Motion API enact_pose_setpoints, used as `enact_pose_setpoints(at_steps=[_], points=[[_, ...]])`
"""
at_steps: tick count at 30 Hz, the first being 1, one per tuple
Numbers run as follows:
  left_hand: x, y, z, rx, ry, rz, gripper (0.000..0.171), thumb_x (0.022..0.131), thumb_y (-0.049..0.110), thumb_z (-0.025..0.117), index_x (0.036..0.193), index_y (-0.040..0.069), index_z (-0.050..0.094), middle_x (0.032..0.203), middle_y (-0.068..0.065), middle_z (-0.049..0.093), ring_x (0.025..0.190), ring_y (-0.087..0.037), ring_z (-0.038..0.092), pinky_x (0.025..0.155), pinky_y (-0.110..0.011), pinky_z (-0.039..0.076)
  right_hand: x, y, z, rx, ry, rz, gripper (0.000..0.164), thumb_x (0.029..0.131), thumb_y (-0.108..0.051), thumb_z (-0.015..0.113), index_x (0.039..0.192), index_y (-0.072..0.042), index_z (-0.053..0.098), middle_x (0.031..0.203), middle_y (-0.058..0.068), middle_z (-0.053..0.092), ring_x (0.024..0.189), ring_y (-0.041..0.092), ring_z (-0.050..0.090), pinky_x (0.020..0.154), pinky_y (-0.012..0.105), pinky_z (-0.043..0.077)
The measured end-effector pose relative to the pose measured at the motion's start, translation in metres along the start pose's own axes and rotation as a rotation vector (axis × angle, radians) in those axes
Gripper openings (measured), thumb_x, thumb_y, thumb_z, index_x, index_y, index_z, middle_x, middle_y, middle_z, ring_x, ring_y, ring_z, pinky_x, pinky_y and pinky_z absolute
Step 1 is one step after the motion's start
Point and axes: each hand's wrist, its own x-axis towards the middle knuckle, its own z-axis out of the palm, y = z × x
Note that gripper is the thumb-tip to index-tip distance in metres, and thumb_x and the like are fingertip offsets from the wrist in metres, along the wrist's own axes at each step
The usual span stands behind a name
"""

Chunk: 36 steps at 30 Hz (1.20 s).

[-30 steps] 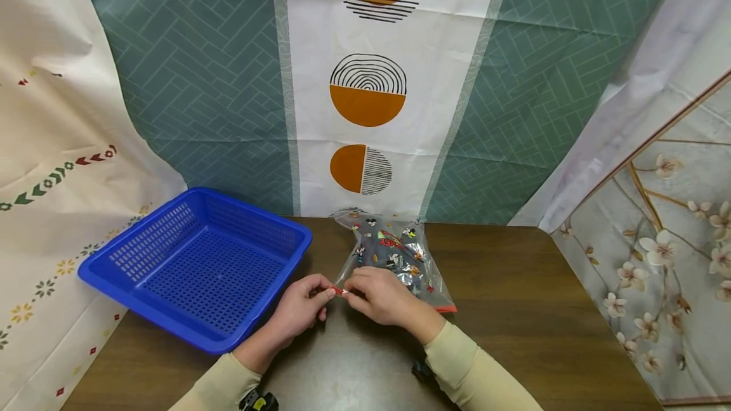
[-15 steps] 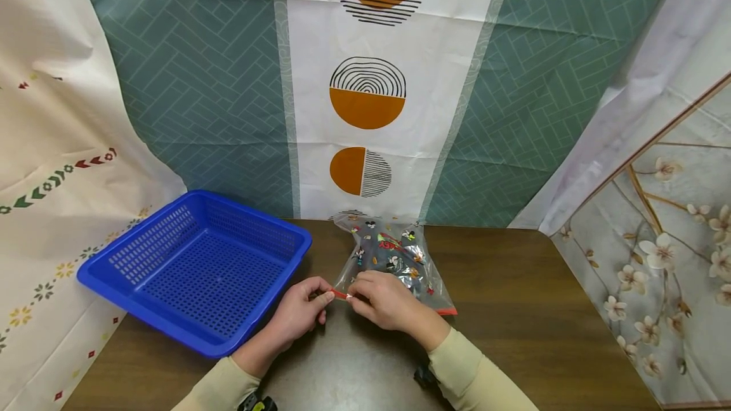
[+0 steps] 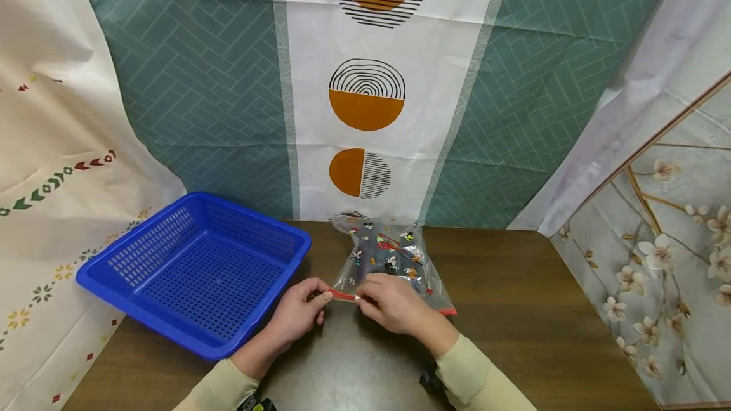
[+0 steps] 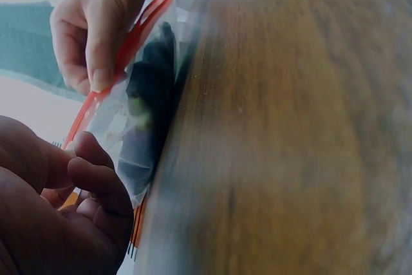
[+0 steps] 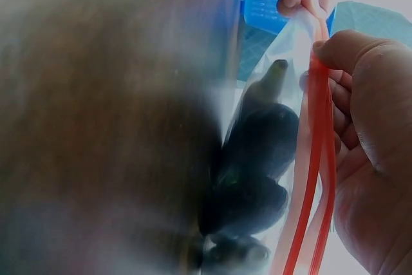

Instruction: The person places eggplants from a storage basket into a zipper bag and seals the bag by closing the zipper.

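Observation:
A clear zip bag (image 3: 345, 274) printed with small cartoon figures lies on the table, its red zip strip (image 3: 342, 295) facing me. Through the plastic in the right wrist view, several dark eggplants (image 5: 261, 140) show, one with a green stem. My left hand (image 3: 299, 311) pinches the left end of the red strip between thumb and forefinger. A short way to its right, my right hand (image 3: 393, 304) pinches the same strip, a small white bit showing at its fingertips. Beyond the right hand, the strip's two red edges stand apart. The right hand covers part of the bag in the head view.
A blue perforated plastic basket (image 3: 214, 297) stands on the left of the brown wooden table (image 3: 514, 309), close to my left forearm. Patterned cloths (image 3: 228, 81) hang behind the table and at both sides.
My right hand has slid a little to the right along the red strip, so more of it shows between the hands. The left hand stays at the bag's corner.

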Motion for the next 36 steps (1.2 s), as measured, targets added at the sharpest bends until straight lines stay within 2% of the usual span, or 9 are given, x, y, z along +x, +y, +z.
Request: enact_pose_setpoints(at_steps=[25, 32, 36], points=[[0.0, -0.002, 0.001, -0.032, 0.018, -0.004, 0.011, 0.109, 0.002, 0.066, 0.102, -0.006, 0.067, 0.062, -0.005, 0.057, 0.049, -0.012, 0.047, 0.044, -0.021, 0.033, -0.02, 0.008, -0.009, -0.039, 0.032, -0.02, 0.006, 0.098, -0.013, 0.083, 0.1, -0.016, 0.078, 0.094, -0.007, 0.066, 0.081, 0.01, 0.062, 0.07, 0.028, 0.056], [-0.001, 0.0, 0.001, -0.051, 0.03, -0.008, 0.009, 0.109, 0.002, 0.067, 0.102, -0.004, 0.068, 0.063, -0.005, 0.057, 0.05, -0.012, 0.049, 0.045, -0.022, 0.034, -0.025, 0.009, -0.014, -0.034, 0.03, -0.011, 0.005, 0.099, -0.013, 0.082, 0.101, -0.016, 0.078, 0.096, -0.006, 0.068, 0.082, 0.009, 0.062, 0.072, 0.028, 0.057], [-0.001, -0.001, 0.002, -0.065, 0.053, -0.006, 0.009, 0.108, 0.002, 0.068, 0.1, -0.001, 0.068, 0.065, -0.006, 0.057, 0.053, -0.016, 0.052, 0.045, -0.023, 0.035, -0.028, 0.01, -0.016, -0.041, 0.041, -0.016, 0.006, 0.099, -0.013, 0.083, 0.102, -0.016, 0.078, 0.099, -0.006, 0.07, 0.085, 0.01, 0.065, 0.074, 0.029, 0.059]])
